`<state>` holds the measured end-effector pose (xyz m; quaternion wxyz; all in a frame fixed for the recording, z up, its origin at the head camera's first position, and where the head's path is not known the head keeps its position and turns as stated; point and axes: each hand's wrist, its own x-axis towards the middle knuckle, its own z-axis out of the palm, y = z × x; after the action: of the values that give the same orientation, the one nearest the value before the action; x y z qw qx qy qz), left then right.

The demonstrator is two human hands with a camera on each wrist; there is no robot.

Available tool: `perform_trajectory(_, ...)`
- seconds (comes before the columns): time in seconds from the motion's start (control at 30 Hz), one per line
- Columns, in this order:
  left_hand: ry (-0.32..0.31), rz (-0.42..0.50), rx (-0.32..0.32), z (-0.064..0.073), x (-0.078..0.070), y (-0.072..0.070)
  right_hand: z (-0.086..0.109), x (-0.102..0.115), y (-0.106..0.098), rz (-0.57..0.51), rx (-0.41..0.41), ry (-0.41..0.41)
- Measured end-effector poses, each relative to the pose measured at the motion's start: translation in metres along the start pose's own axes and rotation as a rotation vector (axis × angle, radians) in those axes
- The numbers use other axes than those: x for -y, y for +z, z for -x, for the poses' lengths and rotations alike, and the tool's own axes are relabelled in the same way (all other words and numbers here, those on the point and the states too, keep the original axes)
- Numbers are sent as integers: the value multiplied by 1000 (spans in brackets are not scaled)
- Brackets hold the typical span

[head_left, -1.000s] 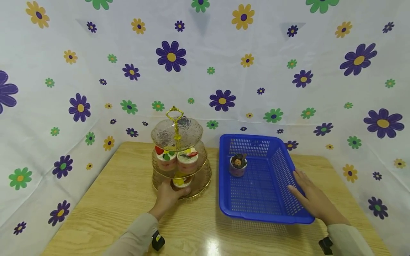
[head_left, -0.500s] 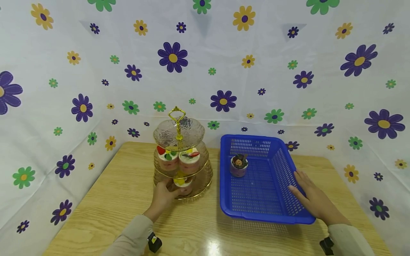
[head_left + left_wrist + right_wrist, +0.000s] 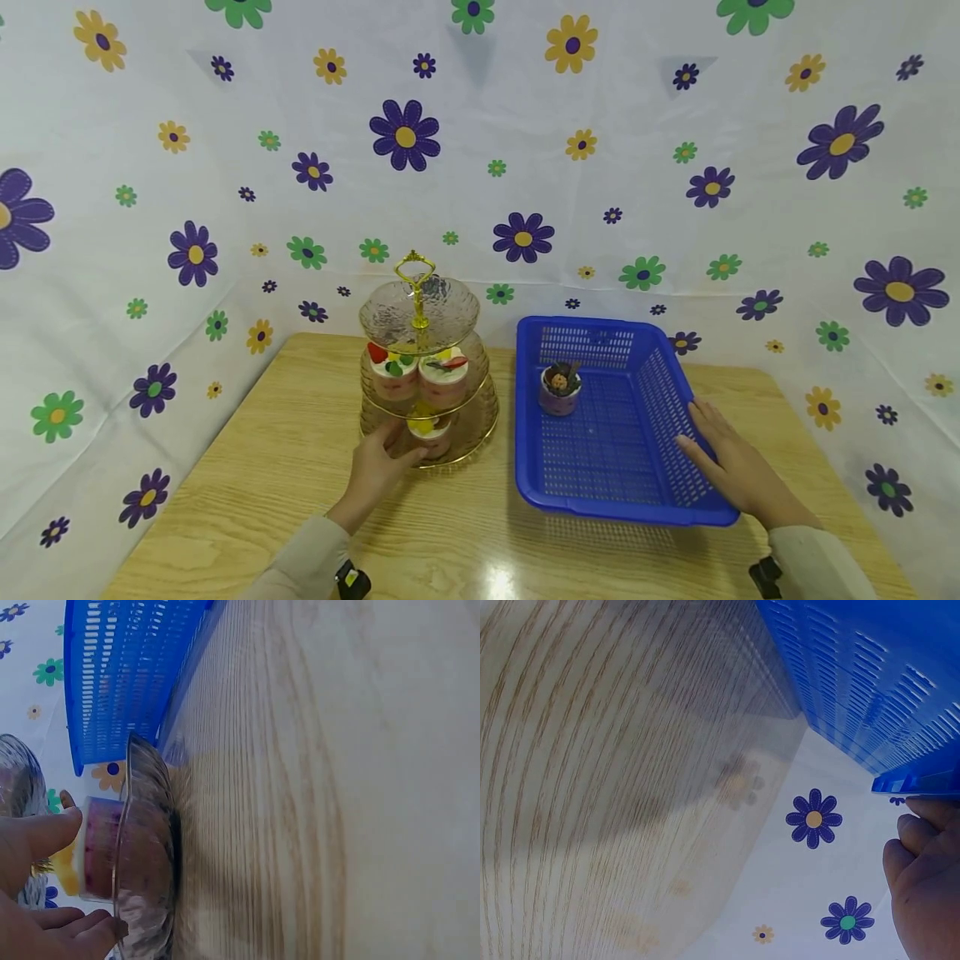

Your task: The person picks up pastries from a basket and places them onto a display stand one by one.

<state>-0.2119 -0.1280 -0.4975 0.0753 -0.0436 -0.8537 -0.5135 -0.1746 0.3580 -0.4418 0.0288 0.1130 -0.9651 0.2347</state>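
A layered dessert cup with yellow topping stands upright on the bottom tier of a three-tier cake stand. Around its left and near side, my left hand has thumb and fingers spread apart. The left wrist view shows the thumb close to the rim of that cup, and the fingertips at the edge of the glass plate. My right hand rests on the right rim of a blue plastic basket, fingers extended along it and thumb over the inner side.
Two more dessert cups, one with a strawberry and one with a red slice, sit on the middle tier. A chocolate-topped cup stands inside the basket's left side. A flower-print curtain surrounds the wooden table.
My left hand has drawn back a little to the left and loosened from the yellow-topped dessert cup, which stays on the bottom tier. The right hand has kept its place on the basket.
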Motion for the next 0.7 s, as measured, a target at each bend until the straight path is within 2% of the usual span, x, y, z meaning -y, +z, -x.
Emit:
perform_trajectory(0.1, -24, -6, 15, 9, -5, -5, 0, 0, 0, 2, 1, 1)
perform_trajectory(0.27, -27, -44, 51, 28, -19, -11, 0, 0, 0, 2, 4, 9)
perform_trajectory(0.33, -27, -28, 77, 36, -26, -12, 0, 1, 0, 4, 2, 6)
perform_trajectory(0.47, -37, 90, 135, 48, -47, -11, 0, 1, 1, 5, 0, -1)
perform_trajectory(0.57, -9, 180, 185, 48, -67, -5, 0, 1, 1, 5, -3, 3)
perform_trajectory(0.7, 62, 235, 261, 38, -91, 9, 0, 2, 1, 8, -5, 3)
